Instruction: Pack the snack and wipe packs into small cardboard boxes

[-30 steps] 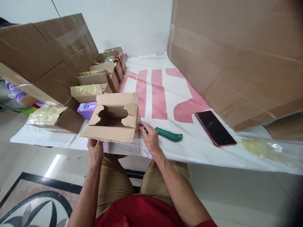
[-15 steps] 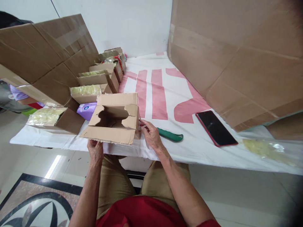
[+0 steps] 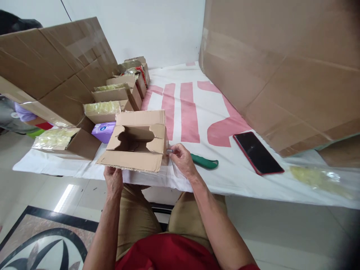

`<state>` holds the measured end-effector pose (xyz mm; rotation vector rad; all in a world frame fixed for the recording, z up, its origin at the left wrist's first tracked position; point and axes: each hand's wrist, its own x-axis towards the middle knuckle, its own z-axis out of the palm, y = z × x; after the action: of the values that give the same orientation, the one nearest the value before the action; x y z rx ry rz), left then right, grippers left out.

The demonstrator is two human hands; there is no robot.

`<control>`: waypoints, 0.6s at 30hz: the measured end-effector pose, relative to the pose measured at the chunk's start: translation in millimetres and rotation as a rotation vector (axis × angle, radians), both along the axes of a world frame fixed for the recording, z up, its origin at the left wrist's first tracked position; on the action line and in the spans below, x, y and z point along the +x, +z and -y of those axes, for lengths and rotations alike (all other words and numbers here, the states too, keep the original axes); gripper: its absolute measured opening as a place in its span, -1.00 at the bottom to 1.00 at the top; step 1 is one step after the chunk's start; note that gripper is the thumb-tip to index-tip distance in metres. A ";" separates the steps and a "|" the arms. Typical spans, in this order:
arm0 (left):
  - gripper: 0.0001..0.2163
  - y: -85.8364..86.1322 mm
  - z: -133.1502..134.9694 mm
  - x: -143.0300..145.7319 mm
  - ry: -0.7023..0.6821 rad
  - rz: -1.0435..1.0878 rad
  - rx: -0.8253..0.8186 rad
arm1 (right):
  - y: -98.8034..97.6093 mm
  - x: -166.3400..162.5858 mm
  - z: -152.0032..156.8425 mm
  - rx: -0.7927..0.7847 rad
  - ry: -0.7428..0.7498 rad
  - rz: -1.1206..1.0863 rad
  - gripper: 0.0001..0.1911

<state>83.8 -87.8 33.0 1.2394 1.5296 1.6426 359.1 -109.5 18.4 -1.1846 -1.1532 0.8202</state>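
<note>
A small open cardboard box [image 3: 135, 144] with cut-out flaps stands at the near edge of the white table cloth [image 3: 194, 112]. My left hand [image 3: 114, 179] grips its near bottom edge from below. My right hand [image 3: 182, 159] rests beside the box's right side, thumb and finger pinched on a small pale piece I cannot make out. A knife with a green handle [image 3: 204, 161] lies just behind that hand, partly hidden by it.
A red-cased phone [image 3: 258, 152] lies face up to the right. Large cardboard sheets [image 3: 281, 63] lean at right and left [image 3: 53, 67]. A row of small boxes holding yellowish bags [image 3: 102, 107] runs along the left, with a purple pack [image 3: 103, 130]. A plastic bag [image 3: 317, 178] lies far right.
My right hand's fingers have closed from flat on the cloth into a pinch next to the box's right side. The box and left hand have barely moved.
</note>
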 end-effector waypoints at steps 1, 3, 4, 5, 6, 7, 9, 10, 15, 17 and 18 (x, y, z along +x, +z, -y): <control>-0.77 0.1 0.0 0.3 -0.012 0.000 -0.002 | 0.1 -0.2 1.2 0.002 -0.001 -0.002 -0.89; -0.71 0.6 -0.1 1.9 -0.026 0.007 0.003 | 0.3 -0.8 4.5 0.003 -0.013 0.002 -0.89; -0.66 1.1 0.0 3.1 -0.022 0.018 0.003 | 0.4 -0.2 6.8 0.000 -0.025 0.010 -0.89; -0.62 1.7 0.2 4.5 -0.011 0.031 -0.001 | 0.7 1.9 9.4 -0.006 -0.041 0.023 -0.89; -0.59 2.6 0.6 6.0 0.010 0.048 -0.006 | 1.3 6.1 12.3 -0.016 -0.062 0.040 -0.89; -0.58 3.6 1.1 7.3 0.031 0.063 -0.011 | 2.4 13.1 15.4 -0.030 -0.087 0.062 -0.87; -0.60 6.2 2.7 9.2 0.049 0.071 -0.018 | 6.2 36.7 21.9 -0.066 -0.149 0.122 -0.84; -0.61 7.6 3.8 9.7 0.043 0.067 -0.017 | 9.1 53.0 24.9 -0.086 -0.187 0.160 -0.83; -0.65 14.0 13.1 10.4 0.046 0.046 -0.095 | 27.1 146.8 25.9 -0.224 -0.369 0.440 -0.70; -0.67 16.2 16.8 11.2 0.056 0.024 -0.135 | 30.7 170.9 17.9 -0.305 -0.398 0.574 -0.73; -0.68 17.1 18.2 11.6 0.054 0.010 -0.148 | 31.2 178.0 13.1 -0.347 -0.400 0.639 -0.77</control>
<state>95.5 -106.0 50.0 1.1190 1.6591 1.5364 537.1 -122.6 49.6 -1.9834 -1.2356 0.3378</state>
